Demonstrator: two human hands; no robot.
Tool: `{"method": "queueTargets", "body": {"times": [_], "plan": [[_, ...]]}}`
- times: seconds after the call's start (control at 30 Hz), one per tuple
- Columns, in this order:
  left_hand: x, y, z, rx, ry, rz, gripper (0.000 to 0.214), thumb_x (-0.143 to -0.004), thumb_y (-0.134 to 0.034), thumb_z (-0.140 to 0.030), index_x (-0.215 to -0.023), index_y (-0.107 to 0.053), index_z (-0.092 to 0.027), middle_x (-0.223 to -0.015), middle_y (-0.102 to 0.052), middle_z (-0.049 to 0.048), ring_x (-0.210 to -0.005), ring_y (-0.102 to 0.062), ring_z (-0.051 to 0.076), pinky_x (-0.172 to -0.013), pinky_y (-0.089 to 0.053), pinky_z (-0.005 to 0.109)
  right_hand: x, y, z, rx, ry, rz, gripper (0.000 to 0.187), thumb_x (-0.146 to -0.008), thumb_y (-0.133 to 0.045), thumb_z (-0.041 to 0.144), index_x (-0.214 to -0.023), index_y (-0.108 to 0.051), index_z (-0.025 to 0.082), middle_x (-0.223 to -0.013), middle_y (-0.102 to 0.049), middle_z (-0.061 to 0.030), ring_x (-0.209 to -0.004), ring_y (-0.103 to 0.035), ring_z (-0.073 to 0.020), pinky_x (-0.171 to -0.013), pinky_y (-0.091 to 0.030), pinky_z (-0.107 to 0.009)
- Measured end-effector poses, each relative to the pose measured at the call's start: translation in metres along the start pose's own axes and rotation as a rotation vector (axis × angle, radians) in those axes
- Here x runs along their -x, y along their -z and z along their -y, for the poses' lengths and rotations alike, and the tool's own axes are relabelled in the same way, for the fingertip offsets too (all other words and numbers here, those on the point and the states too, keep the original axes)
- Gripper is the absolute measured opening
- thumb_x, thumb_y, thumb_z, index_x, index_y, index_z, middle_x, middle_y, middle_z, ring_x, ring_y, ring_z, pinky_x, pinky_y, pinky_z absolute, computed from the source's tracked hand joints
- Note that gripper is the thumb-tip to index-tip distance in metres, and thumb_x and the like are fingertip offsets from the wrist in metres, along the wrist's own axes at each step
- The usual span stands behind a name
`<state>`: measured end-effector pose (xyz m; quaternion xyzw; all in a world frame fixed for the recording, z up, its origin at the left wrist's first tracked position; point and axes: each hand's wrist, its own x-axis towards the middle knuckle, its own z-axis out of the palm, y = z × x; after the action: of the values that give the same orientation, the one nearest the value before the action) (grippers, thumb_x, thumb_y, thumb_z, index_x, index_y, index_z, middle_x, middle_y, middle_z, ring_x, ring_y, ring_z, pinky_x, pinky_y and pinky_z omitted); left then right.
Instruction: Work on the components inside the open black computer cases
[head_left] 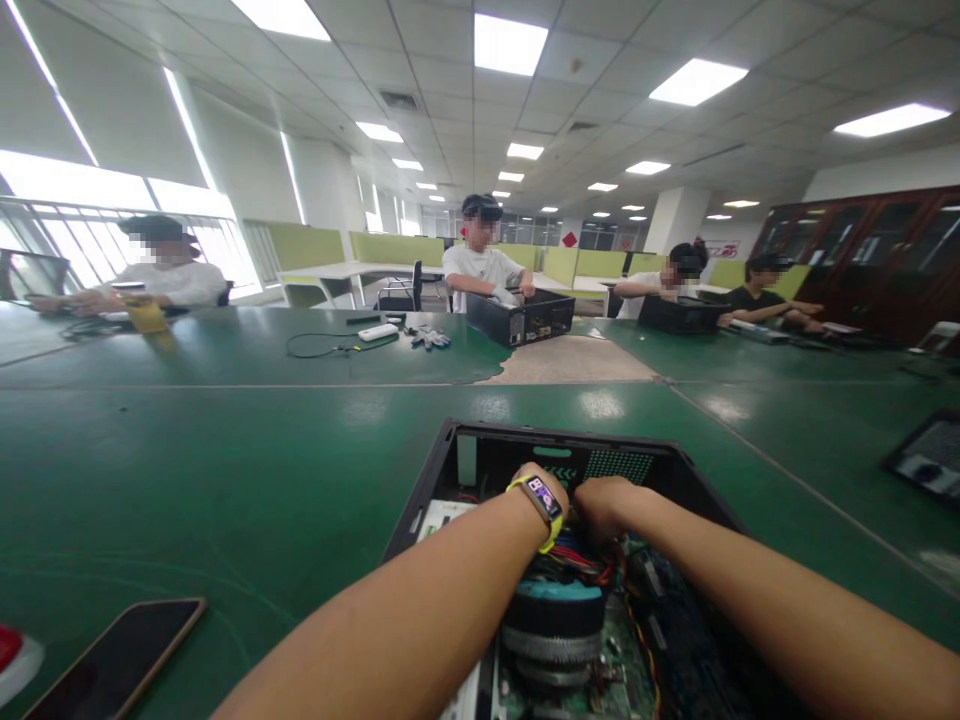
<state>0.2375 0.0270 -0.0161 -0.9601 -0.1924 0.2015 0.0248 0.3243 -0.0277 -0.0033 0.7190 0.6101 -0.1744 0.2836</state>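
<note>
Both hands are sunk knuckle-deep into the far end of an open computer case [480, 450]. The left hand [546, 487] bends down at the wrist, so its fingers are hidden behind the back of the hand; whether they are curled or holding anything cannot be told. The right hand [604, 500] sits just beside it, almost touching, fist-like from above, with its fingertips also buried out of sight, so its grasp cannot be told either.

Directly under and just behind the fingers runs a bundle of red, yellow and black wires [581, 560]. Nearer the person than the wires stands a round cooler fan [553, 620] on the green circuit board [611, 660]. A yellow-strapped smart band [545, 505] wraps the left wrist. Beyond the fingers, the case's rear wall shows a perforated vent.

The case rests on a wide green table [225, 480]. Well to the left of the hands, at the near edge, lies a dark phone [120, 660]. Far beyond the fingers, across the table, a person in a white shirt [480, 270] works at another black case [521, 318], with a white device and cable [352, 340] to the left of it, and more people sit on either side.
</note>
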Motion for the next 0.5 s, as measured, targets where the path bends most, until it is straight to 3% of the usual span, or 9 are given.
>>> {"method": "queueTargets", "body": {"times": [0.17, 0.5], "plan": [[0.005, 0.008, 0.001, -0.065, -0.029, 0.083, 0.042, -0.074, -0.069, -0.023, -0.114, -0.067, -0.012, -0.117, -0.068, 0.0177, -0.104, -0.065, 0.034, -0.084, -0.056, 0.051, 0.003, 0.002, 0.0, 0.006, 0.002, -0.027, 0.055, -0.053, -0.081, 0.029, -0.105, -0.072, 0.012, -0.107, -0.071, -0.0152, -0.099, -0.066, -0.0322, -0.078, -0.055, -0.038], [0.015, 0.018, 0.001, -0.082, -0.039, 0.085, 0.043, -0.078, -0.063, -0.027, -0.118, -0.064, -0.011, -0.117, -0.067, 0.0175, -0.105, -0.064, 0.032, -0.085, -0.056, 0.049, 0.003, 0.004, -0.008, -0.056, 0.011, -0.129, 0.062, -0.053, -0.08, 0.045, -0.109, -0.071, 0.019, -0.111, -0.07, -0.0127, -0.102, -0.065, -0.0322, -0.078, -0.053, -0.036]]}}
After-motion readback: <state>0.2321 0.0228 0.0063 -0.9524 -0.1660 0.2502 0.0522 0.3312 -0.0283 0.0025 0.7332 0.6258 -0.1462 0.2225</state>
